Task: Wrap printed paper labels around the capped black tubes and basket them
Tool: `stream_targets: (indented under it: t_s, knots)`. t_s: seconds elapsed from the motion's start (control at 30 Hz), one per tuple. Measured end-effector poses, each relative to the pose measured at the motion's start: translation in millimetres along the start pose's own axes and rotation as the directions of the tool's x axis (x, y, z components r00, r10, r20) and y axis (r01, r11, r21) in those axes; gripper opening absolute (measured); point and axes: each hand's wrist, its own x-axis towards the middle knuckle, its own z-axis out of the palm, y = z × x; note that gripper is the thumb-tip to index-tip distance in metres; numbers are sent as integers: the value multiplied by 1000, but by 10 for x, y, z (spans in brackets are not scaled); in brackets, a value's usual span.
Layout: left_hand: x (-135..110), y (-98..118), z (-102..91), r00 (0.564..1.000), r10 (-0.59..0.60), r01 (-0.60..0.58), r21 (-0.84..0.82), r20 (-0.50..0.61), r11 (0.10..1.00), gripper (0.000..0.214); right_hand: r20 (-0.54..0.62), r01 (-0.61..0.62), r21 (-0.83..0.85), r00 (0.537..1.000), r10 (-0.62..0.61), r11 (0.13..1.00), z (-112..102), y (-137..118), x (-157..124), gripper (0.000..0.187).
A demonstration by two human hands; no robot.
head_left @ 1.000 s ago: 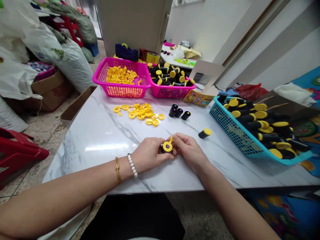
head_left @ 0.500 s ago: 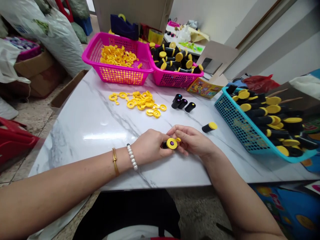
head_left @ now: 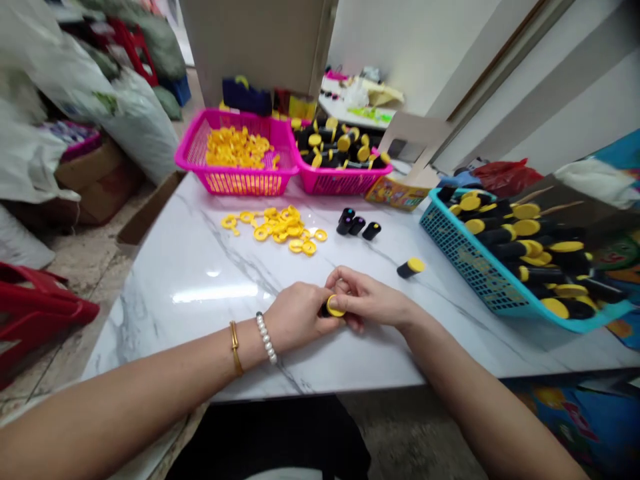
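**Both hands on 1 tube, near middle of table**

Far left, back edge of marble table (head_left: 190, 280): pink basket (head_left: 240, 179) of yellow rings. Loose yellow rings (head_left: 280, 227) lie in front of it. Left hand (head_left: 297, 319) is closed around a black tube (head_left: 324, 311), mostly hidden. Yellow cap (head_left: 334, 307) sits at the tube's end, between both hands. Right hand (head_left: 373, 303) pinches the cap with fingers and thumb. Further right: 3 uncapped tubes (head_left: 357, 225), 1 capped tube (head_left: 411, 267), and a blue basket (head_left: 450, 250) of capped tubes.
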Motion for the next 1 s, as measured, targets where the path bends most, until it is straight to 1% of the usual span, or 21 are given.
stream_targets:
  t_s: [0.07,0.1,0.17,0.2,0.23,0.27,0.33,0.37,0.4,0.43,0.47,0.5,0.53,0.57,0.6,0.67,0.77,0.83,0.87,0.9,1.0]
  knots:
    - [5,-4,3,1000,2,-3,10,11,1000,17,-62,66,-12,996,-67,998,31,23,-16,45]
    - [11,-13,4,1000,0,0,18,11,1000,16,-113,111,-54,987,-116,992,60,35,-26,49]
    - [18,-35,8,1000,7,-8,50,12,999,16,-218,181,-250,946,-238,951,141,51,-55,45]
    - [15,-46,6,1000,18,-19,73,16,997,16,-260,193,-387,915,-307,902,182,52,-76,38]
    - [9,-56,-3,999,32,-35,98,28,995,18,-296,181,-531,876,-381,828,211,50,-102,29]
    - [1,-69,-23,998,45,-50,123,43,991,22,-334,141,-662,824,-458,736,219,46,-132,22]
    - [-7,-113,-107,997,60,-69,189,52,979,40,-426,-36,-825,695,-580,563,147,44,-200,18]
    - [0,-149,-172,998,55,-60,241,25,969,46,-471,-158,-856,632,-615,493,69,53,-236,18]
    - [15,-199,-249,998,43,-30,309,-35,951,49,-504,-281,-861,586,-634,424,-28,69,-273,20]
    - [41,-260,-334,992,29,21,384,-124,923,49,-525,-392,-849,562,-639,354,-135,93,-309,20]
    - [77,-331,-420,971,19,94,455,-238,885,45,-536,-479,-831,554,-638,282,-241,122,-342,21]
    - [120,-408,-500,938,12,176,506,-346,844,44,-536,-541,-813,556,-635,213,-335,154,-371,21]
    - [167,-484,-569,909,6,239,531,-418,813,42,-532,-581,-799,561,-635,156,-411,185,-393,22]
    - [212,-557,-621,890,0,278,543,-456,792,39,-527,-606,-787,564,-636,115,-464,213,-407,23]
    - [252,-619,-656,883,-5,297,552,-469,779,37,-524,-621,-779,567,-635,88,-494,236,-414,24]
    - [305,-707,-679,884,-2,299,562,-468,771,32,-521,-633,-771,574,-632,62,-498,264,-409,26]
    - [317,-740,-652,877,32,281,567,-479,775,30,-516,-623,-778,565,-644,77,-431,243,-387,33]
    - [304,-721,-622,873,65,256,568,-483,782,29,-500,-587,-801,547,-671,118,-367,177,-367,38]
    - [299,-707,-603,878,87,228,572,-470,788,29,-483,-546,-825,551,-680,144,-327,128,-351,39]
    - [297,-693,-582,889,114,188,579,-444,793,30,-459,-486,-857,571,-680,171,-281,71,-324,38]
    - [308,-657,-505,926,183,60,607,-330,792,29,-350,-244,-937,675,-650,251,-103,-120,-146,34]
